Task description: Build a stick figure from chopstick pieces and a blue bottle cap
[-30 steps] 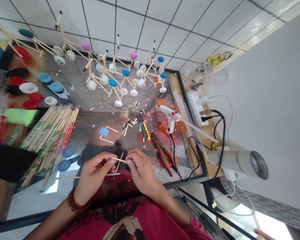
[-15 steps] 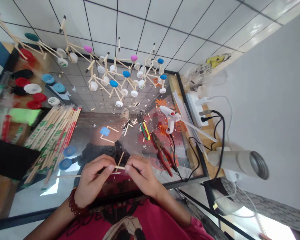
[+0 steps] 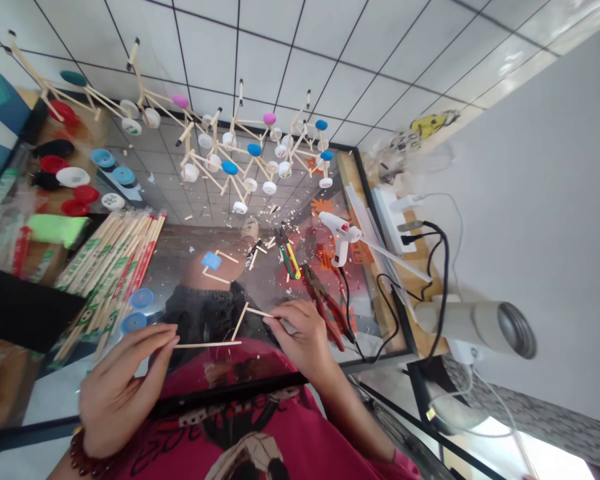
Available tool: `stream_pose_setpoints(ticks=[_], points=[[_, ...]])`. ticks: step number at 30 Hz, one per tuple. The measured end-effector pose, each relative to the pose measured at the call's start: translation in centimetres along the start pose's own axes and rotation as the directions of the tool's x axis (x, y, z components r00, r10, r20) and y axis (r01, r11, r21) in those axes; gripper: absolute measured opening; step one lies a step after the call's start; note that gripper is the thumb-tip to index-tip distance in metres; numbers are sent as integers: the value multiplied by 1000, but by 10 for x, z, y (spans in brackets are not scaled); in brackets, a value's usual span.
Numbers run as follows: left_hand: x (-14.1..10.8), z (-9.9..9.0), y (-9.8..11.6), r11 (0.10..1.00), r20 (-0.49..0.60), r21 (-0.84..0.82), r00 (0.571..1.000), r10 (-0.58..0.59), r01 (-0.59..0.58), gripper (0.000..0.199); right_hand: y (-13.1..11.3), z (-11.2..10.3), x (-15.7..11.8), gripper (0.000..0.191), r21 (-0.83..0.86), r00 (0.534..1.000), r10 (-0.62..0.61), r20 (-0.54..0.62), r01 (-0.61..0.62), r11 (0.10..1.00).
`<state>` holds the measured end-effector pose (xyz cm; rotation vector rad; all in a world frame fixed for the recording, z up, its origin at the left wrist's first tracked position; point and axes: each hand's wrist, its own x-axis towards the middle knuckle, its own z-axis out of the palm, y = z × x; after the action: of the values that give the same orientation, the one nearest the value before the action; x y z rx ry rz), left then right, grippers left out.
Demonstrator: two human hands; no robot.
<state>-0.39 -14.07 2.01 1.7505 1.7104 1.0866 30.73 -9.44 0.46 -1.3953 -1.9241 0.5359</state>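
Observation:
My left hand is at the front left, its thumb and fingertips closed at the end of a thin wooden stick that points right. My right hand pinches a short wooden stick between thumb and forefinger. The far end of that piece meets the top of another short stick, which slants down toward the longer one. Beyond my hands lies a small blue piece with sticks at its sides. Bundled chopsticks in printed wrappers are left of my hands.
Red-handled pliers, green-and-yellow cutters and a white glue gun with a cord lie to the right. Several stick figures with bottle-cap wheels stand at the back. Blue caps sit beside the chopsticks. Scraps are scattered mid-table.
My hands have moved apart. The right has carried the short stick up and right to the slanted piece's top; the left has let go of it and moved left to the longer stick.

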Motion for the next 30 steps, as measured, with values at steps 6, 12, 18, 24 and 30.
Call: stream_pose_setpoints(ticks=[6, 12, 18, 24, 30], points=[[21, 53, 41, 688, 424, -464, 822, -381, 558, 36, -29, 14, 11, 26, 200, 996, 85, 18, -87, 976], [38, 77, 52, 236, 499, -699, 697, -515, 675, 40, -38, 17, 6, 39, 241, 998, 43, 44, -53, 969], [31, 59, 45, 573, 358, -645, 863, -357, 505, 26, -32, 5, -3, 30, 236, 997, -33, 73, 15, 972], [-9, 21, 24, 806, 147, -506, 952, -269, 307, 17, -19, 6, -8, 14, -1, 980, -133, 148, 135, 991], [-18, 7, 8, 768, 6, -509, 894, -448, 388, 16, -9, 16, 12, 44, -246, 901, -152, 407, 268, 931]])
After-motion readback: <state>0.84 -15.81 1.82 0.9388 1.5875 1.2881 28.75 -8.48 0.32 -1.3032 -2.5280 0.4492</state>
